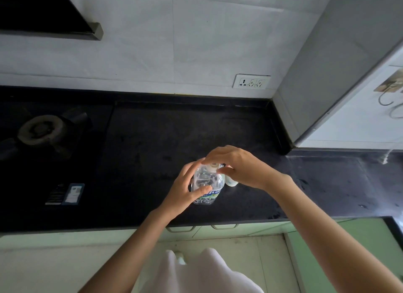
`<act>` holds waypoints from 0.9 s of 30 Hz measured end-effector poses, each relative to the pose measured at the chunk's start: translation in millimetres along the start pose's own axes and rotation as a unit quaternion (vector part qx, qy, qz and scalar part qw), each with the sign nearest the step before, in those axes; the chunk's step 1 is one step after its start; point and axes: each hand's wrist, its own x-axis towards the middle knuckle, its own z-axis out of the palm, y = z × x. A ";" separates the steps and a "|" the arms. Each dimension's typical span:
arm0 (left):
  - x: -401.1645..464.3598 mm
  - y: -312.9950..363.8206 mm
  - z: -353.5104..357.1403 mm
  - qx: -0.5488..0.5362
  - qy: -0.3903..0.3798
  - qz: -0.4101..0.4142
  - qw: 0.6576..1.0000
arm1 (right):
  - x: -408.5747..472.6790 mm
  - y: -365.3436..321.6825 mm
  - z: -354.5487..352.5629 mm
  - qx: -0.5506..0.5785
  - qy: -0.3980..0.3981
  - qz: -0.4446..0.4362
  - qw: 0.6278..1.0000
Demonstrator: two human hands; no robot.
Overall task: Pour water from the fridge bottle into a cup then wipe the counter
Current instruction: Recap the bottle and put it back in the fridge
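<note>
A clear plastic water bottle (207, 183) with a blue and green label stands upright on the black counter (152, 144). My left hand (185, 190) wraps around its body. My right hand (239, 168) sits over the top, fingers closed around the white cap (213, 165). A pale cup (230, 182) stands just right of the bottle, mostly hidden under my right hand. No cloth is in sight.
A gas burner (41, 130) lies at the left of the counter, with a sticker (65, 194) near the front edge. A wall socket (251, 82) is behind. A grey cabinet side (327, 74) rises at the right. Green drawers (196, 229) run below.
</note>
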 end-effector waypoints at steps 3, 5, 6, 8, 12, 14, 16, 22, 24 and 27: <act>0.1 0.0 -0.5 0.001 0.002 -0.005 1.000 | 2.8 3.6 7.1 -0.040 0.045 -0.017 0.998; -0.7 0.7 -0.6 0.000 0.002 -0.008 1.000 | 3.5 2.5 12.1 -0.088 0.097 -0.010 0.991; -1.0 1.0 -0.6 -0.002 0.002 -0.007 1.000 | 3.6 2.0 15.2 -0.122 0.125 -0.002 0.985; -0.9 1.5 -0.7 -0.005 -0.001 -0.006 1.000 | 2.1 0.4 20.0 -0.148 0.153 0.021 0.977; 0.0 0.8 -0.4 -0.002 0.000 -0.006 1.000 | -5.0 4.1 9.8 -0.052 0.080 0.010 0.995; -0.3 0.7 0.2 -0.001 0.000 -0.005 1.000 | -6.4 9.1 4.9 -0.037 0.054 -0.027 0.998; -0.2 1.0 0.3 0.000 0.001 -0.007 1.000 | -3.8 11.0 4.0 -0.059 0.048 -0.046 0.996; 0.0 1.6 1.2 0.006 0.007 -0.008 1.000 | -0.9 9.5 12.4 -0.192 0.112 -0.068 0.973; 0.0 1.1 1.3 0.011 0.007 -0.007 1.000 | -3.3 2.9 25.6 -0.218 0.153 -0.014 0.964; -0.6 1.8 1.4 0.012 0.004 -0.006 1.000 | -7.1 -6.1 39.5 -0.187 0.158 0.069 0.967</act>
